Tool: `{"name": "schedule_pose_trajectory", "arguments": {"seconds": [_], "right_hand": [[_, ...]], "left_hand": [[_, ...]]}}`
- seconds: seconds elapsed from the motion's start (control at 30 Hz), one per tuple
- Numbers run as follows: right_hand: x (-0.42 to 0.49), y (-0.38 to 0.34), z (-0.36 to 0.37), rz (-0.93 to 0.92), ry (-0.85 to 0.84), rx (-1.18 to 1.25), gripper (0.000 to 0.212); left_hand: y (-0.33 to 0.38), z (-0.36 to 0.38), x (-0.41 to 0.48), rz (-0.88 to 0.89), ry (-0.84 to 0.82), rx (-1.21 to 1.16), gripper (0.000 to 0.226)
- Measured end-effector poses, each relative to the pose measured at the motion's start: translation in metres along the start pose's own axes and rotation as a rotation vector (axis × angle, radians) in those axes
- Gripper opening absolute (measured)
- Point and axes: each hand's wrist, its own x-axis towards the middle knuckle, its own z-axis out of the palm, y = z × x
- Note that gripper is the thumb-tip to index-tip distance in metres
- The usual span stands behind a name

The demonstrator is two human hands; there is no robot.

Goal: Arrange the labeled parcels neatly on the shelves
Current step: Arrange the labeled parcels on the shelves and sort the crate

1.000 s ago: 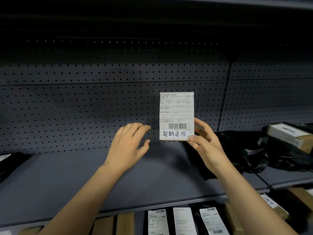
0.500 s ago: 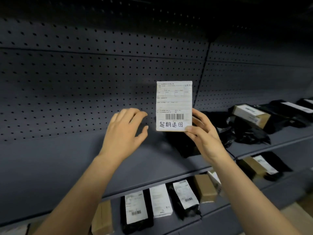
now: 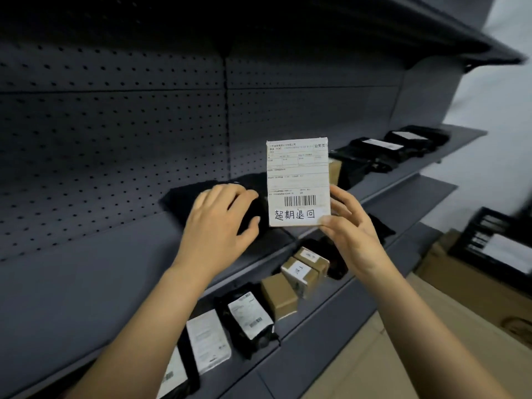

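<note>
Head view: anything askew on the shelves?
Yes. The brown boxes on the lower shelf sit skewed, each at a different angle, unlike the labelled bags beside them. The black bags on the upper shelf look rumpled and overlapping.

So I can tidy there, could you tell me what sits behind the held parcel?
A brown box edge and black bags on the shelf; the held parcel hides the rest.

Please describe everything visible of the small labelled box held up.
The small box looks like thin cardboard, its front covered by a white shipping label with a barcode and handwritten black characters. It is held upright before the shelf, label toward the camera; only the right hand pinches its lower right corner.
</note>
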Motion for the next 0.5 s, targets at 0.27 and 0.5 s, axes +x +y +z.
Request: {"name": "schedule_pose_trajectory", "arguments": {"seconds": [0.27,0.5], "right_hand": [[-0.045,-0.034,-0.166,-0.015,0.224,-0.088,0.069],[-0.081,-0.038,-0.293,0.003,0.431,-0.092,0.066]], "left_hand": [[0.144,0.084,0.057,0.162,-0.057,-0.139,0.034],[0.263,0.161,0.092,0.29,-0.106,-0.269,0.032]]}}
